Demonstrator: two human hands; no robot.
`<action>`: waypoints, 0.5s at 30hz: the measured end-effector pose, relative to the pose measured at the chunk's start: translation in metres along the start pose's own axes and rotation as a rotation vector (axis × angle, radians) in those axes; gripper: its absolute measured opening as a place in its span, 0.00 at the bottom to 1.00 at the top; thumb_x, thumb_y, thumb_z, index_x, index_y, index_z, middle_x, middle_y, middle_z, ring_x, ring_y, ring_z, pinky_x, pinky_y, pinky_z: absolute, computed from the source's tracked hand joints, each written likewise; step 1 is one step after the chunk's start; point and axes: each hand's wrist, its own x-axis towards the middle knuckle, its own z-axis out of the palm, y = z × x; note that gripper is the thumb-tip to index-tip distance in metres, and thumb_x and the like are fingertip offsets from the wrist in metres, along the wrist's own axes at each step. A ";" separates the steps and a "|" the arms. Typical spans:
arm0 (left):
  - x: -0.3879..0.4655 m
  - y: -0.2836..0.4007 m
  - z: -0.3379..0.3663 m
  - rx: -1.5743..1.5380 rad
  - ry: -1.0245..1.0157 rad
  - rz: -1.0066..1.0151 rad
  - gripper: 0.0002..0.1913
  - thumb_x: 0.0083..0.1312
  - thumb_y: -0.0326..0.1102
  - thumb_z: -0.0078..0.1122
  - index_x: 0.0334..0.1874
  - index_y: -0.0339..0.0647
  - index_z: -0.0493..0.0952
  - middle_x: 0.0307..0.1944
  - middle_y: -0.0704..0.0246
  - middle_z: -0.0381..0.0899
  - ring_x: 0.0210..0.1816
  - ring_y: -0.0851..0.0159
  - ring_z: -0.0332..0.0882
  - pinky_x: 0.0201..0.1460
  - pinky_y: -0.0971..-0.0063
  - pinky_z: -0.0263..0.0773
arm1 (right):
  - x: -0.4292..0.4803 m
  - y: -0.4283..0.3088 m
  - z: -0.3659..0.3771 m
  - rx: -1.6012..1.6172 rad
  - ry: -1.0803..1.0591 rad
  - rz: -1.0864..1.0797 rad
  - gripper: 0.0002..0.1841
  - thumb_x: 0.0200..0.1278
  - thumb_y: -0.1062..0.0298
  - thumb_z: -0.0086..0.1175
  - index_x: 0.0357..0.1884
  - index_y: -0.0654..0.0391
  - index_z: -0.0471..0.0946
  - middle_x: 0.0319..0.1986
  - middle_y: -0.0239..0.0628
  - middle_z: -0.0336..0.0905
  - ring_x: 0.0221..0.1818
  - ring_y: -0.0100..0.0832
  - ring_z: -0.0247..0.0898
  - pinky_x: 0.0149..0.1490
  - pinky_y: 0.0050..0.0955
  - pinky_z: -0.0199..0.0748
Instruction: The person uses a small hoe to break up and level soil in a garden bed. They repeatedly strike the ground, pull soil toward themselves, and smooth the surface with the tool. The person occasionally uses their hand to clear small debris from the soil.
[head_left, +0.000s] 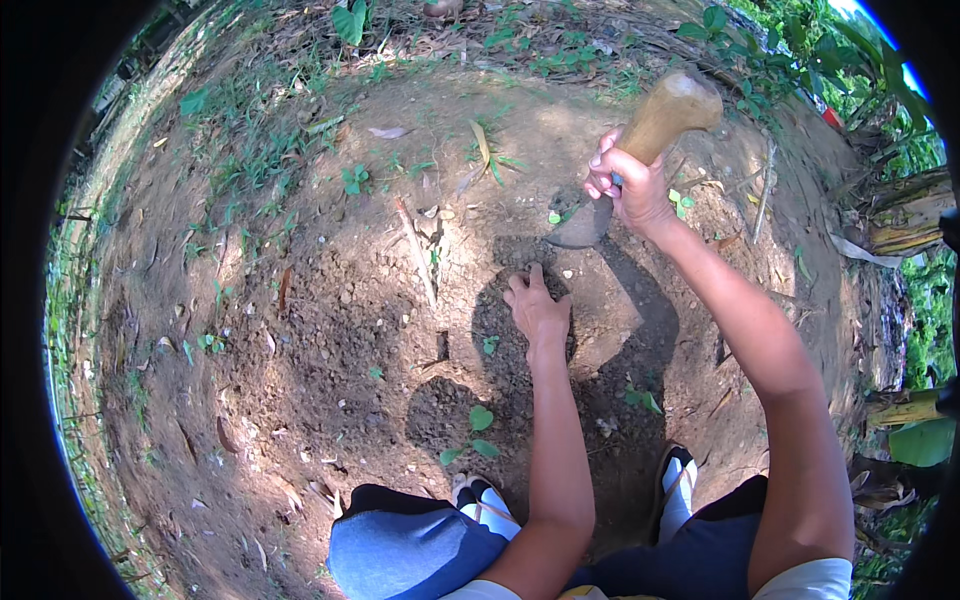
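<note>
My right hand (634, 184) is closed round a blade tool with a thick wooden handle (664, 112). The handle's knobbed end points up and to the right, and the dark, curved metal blade (581, 227) points down to the left, close over the soil. My left hand (538, 306) reaches to the loose dark soil just below and left of the blade, fingers apart and bent; its fingertips seem to touch the ground. What lies under its palm is hidden. Beside the left hand is a small green seedling (490, 345) in shadow.
A dry stick (416, 251) lies left of my hands, above a small dark hole (442, 346). A leafy plant (480, 420) grows before my feet, which wear flip-flops (679, 480). Grass and weeds (255, 161) cover the upper left. Banana-like stems (907, 214) stand at right.
</note>
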 end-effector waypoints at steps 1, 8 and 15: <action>0.000 0.005 0.003 0.025 -0.001 -0.001 0.33 0.44 0.32 0.73 0.57 0.46 0.72 0.55 0.60 0.65 0.55 0.51 0.64 0.56 0.61 0.69 | -0.002 0.004 -0.004 0.008 0.005 0.034 0.08 0.46 0.78 0.54 0.30 0.58 0.68 0.17 0.31 0.64 0.14 0.22 0.59 0.21 0.27 0.63; 0.021 0.001 0.025 -0.099 -0.040 0.071 0.25 0.48 0.26 0.66 0.51 0.47 0.75 0.54 0.60 0.65 0.56 0.49 0.66 0.54 0.61 0.71 | -0.007 -0.012 -0.015 -0.050 0.051 0.019 0.07 0.45 0.78 0.56 0.28 0.59 0.71 0.15 0.30 0.67 0.13 0.21 0.60 0.19 0.24 0.64; 0.029 0.027 0.025 0.034 -0.015 0.028 0.40 0.44 0.32 0.75 0.63 0.48 0.66 0.61 0.60 0.60 0.59 0.49 0.63 0.59 0.60 0.69 | -0.011 -0.020 -0.044 0.039 0.240 -0.032 0.09 0.46 0.76 0.52 0.30 0.56 0.67 0.13 0.31 0.60 0.12 0.23 0.52 0.23 0.30 0.62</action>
